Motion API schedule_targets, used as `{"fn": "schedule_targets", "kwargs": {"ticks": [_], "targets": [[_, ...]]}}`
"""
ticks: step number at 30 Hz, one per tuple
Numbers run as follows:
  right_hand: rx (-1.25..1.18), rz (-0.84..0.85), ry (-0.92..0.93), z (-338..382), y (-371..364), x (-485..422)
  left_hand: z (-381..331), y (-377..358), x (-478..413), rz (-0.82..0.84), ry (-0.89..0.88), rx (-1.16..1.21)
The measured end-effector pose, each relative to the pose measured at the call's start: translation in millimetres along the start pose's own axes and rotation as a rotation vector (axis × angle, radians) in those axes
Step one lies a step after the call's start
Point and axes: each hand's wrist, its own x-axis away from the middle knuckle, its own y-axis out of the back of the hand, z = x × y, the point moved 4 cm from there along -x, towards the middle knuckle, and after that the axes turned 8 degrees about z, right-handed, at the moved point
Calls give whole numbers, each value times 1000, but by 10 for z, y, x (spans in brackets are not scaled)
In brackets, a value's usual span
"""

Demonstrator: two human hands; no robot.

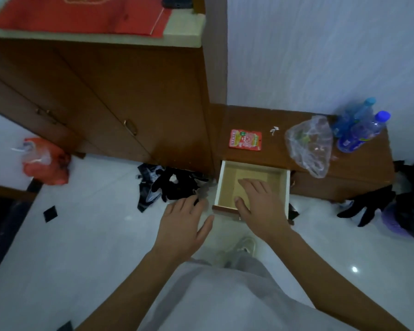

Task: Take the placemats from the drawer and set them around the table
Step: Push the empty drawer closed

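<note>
Pale yellow-lined drawer [227, 185], red packet [245, 139], blue-capped bottles [359, 132].

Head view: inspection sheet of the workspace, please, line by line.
Surface: low brown wooden cabinet top, cluttered.
Job's things: open white-walled wooden drawer; flat tan sheet inside, placemats not certain.
Clutter: red printed card, crumpled clear plastic bag, blue-capped plastic bottles; dark clothes on floor.
Hands: right hand palm-down in the drawer; left hand open beside it, empty.
Cables: nothing seen.
Surroundings: tall brown cupboard, white tiled floor.

drawer [221, 185]: pulled open | placemats [234, 187]: possibly flat tan layer inside
</note>
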Motion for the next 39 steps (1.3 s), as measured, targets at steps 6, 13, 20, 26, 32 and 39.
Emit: {"fn": "schedule_targets", "kwargs": {"ticks": [6, 13, 20, 26, 32, 39], "targets": [[31, -6, 14, 31, 2, -395, 189, 8, -194, 74, 36, -49], [-50, -68, -193, -61, -208, -189, 200, -43, -704, 162, -251, -51], [-66, -144, -467, -64, -498, 260, 275, -254, -916, 264, -490, -87], [-89, -129, -514, -75, -794, 447, 319, -465, -930, 288, -470, -80], [-160, -114, -461, -171, -1113, 540, 265, -783, -716, 260, -398, -53], [-167, -40, -421, -566, -1709, 649, 188, -1520, -545, 304, -284, -35]]}}
